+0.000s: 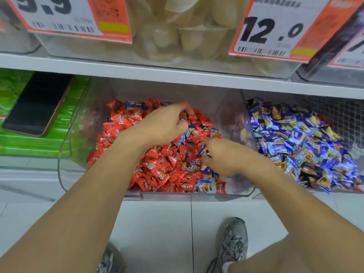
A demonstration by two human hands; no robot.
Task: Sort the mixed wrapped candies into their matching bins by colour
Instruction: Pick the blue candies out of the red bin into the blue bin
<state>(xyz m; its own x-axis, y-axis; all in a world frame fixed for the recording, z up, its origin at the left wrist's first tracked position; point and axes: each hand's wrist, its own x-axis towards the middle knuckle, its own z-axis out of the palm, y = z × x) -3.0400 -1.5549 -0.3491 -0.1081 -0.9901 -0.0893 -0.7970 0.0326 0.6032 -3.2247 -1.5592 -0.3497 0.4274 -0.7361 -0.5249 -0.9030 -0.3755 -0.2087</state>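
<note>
Nearest the camera, two grey shoes (pixel 232 241) stand on pale floor tiles (pixel 157 223), below two bare forearms reaching forward. The right hand (pixel 226 156) lies at the right side of the middle bin (pixel 189 197), fingers curled, pinching a blue candy (pixel 203 150) between thumb and forefinger. The left hand (pixel 163 125) rests palm-down near the centre of the same bin, fingers bent into the heap; whether it grips a piece cannot be told. This clear bin holds mostly red candies (pixel 157 164), with stray blue ones (pixel 202 186) gathered toward its front right corner, beside the right hand, and a few more at the back edge. Just beside it, in the bin to the right (pixel 252 134), lies a heap of blue-and-yellow candies (pixel 299 142), with a wire mesh (pixel 342 115) at its back right. To the left, a dark phone (pixel 37 103) lies tilted on green packs (pixel 13 89). Above the bins runs a white shelf edge (pixel 177 75). Farthest, on the upper shelf, clear bins of pale sweets (pixel 189 36) carry orange price tags reading 9.9 (pixel 59 14) and 12.0 (pixel 275 32).
</note>
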